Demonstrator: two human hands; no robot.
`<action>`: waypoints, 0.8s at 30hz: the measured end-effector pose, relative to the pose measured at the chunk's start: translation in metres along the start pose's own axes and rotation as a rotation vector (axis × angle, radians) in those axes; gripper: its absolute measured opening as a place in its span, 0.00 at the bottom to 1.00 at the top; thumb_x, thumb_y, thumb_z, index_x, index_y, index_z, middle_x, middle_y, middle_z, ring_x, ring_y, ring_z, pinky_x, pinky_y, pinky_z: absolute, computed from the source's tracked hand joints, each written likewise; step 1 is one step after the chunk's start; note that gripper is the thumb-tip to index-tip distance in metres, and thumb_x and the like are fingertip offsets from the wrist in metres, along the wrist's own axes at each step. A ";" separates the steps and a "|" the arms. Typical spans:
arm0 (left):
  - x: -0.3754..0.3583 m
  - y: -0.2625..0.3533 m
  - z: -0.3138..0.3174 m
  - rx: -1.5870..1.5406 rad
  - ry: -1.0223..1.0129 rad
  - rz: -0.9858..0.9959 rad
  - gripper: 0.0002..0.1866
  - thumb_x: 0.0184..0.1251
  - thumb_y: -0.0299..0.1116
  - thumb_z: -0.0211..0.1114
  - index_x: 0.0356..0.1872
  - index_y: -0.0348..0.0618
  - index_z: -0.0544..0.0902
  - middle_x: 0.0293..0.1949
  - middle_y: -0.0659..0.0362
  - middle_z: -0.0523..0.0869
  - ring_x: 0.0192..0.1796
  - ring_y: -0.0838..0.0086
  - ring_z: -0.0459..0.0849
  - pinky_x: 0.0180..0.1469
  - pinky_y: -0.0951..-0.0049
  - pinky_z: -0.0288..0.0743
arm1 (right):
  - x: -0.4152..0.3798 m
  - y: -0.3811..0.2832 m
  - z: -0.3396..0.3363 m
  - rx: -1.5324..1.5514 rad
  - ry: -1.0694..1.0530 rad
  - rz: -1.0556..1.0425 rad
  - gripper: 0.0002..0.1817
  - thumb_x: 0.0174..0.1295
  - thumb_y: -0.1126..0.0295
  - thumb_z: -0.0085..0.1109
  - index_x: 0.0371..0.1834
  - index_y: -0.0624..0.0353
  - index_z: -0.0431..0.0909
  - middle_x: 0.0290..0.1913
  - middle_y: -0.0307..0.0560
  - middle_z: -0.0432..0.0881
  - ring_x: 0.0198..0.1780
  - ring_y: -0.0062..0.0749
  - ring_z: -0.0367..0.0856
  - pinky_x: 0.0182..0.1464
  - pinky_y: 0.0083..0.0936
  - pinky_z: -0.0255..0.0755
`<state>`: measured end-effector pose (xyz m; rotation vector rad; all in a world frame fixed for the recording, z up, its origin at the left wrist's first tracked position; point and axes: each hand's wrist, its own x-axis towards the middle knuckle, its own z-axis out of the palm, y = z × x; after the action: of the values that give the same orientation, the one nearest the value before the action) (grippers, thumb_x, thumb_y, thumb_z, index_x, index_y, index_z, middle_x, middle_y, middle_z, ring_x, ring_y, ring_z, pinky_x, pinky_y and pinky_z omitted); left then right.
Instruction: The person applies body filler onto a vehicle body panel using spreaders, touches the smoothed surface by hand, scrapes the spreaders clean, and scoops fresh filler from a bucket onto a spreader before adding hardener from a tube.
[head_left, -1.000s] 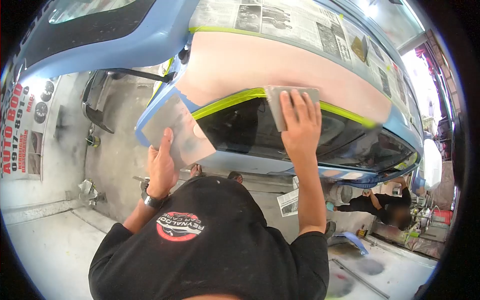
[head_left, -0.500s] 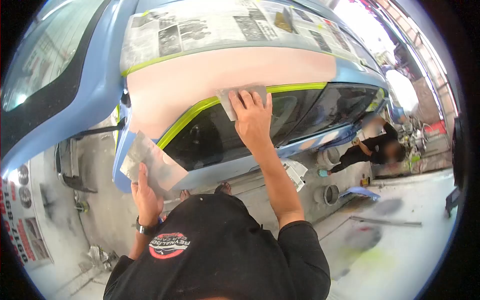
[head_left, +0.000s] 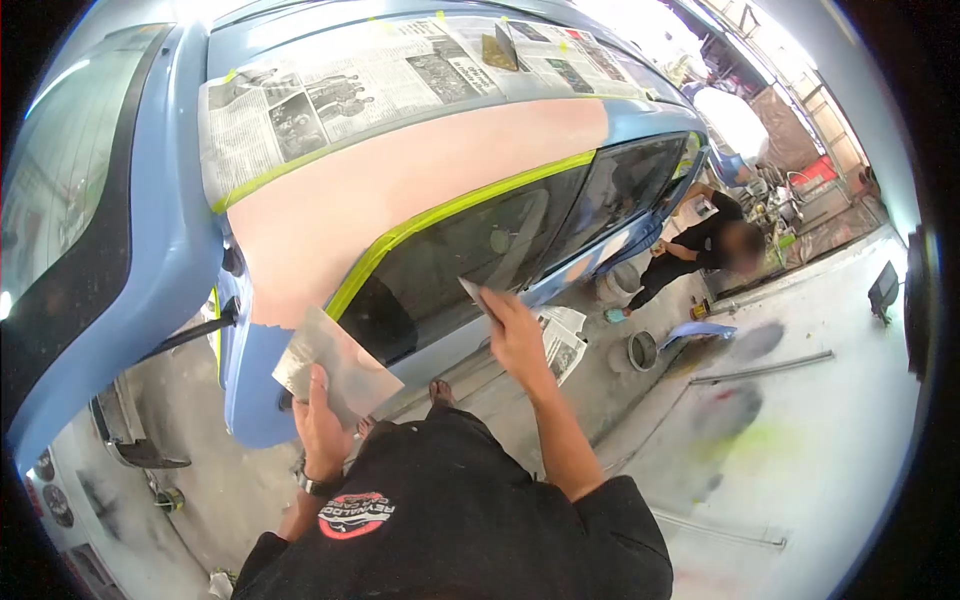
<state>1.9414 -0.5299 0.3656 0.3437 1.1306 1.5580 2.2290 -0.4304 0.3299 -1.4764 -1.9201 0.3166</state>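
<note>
My left hand [head_left: 322,425] grips a flat grey metal mixing board [head_left: 335,365] held below the car's pillar. A thin grey spreader [head_left: 473,296] is pinched in my right hand [head_left: 515,335], lifted off the car and held in front of the dark side window [head_left: 480,250]. The blue car [head_left: 130,250] has a wide pink putty patch [head_left: 400,175] along its roof edge. Yellow-green masking tape [head_left: 450,208] borders that patch, and taped newspaper [head_left: 360,85] covers the roof above it.
Another person [head_left: 700,250] in dark clothes crouches by the car's far end. A metal can [head_left: 642,350], sheets of newspaper [head_left: 560,340] and a long metal bar [head_left: 760,368] lie on the stained concrete floor. A car door hangs open at the lower left.
My right hand has pulled the spreader off the putty edge and lowered it toward the window. The left hand and board stay low. My head has turned, shifting the car leftward.
</note>
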 end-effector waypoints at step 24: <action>0.030 -0.136 0.218 0.129 -0.009 -0.064 0.19 0.77 0.42 0.63 0.55 0.35 0.81 0.48 0.61 0.86 0.48 0.80 0.82 0.49 0.75 0.78 | 0.034 0.205 -0.091 0.579 -0.350 0.481 0.17 0.66 0.75 0.57 0.55 0.71 0.80 0.41 0.47 0.85 0.44 0.27 0.80 0.49 0.24 0.73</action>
<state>2.1715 -0.4120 0.3558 0.3969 1.2271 1.4302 2.4386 -0.3513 0.2926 -1.5120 -1.4916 1.3039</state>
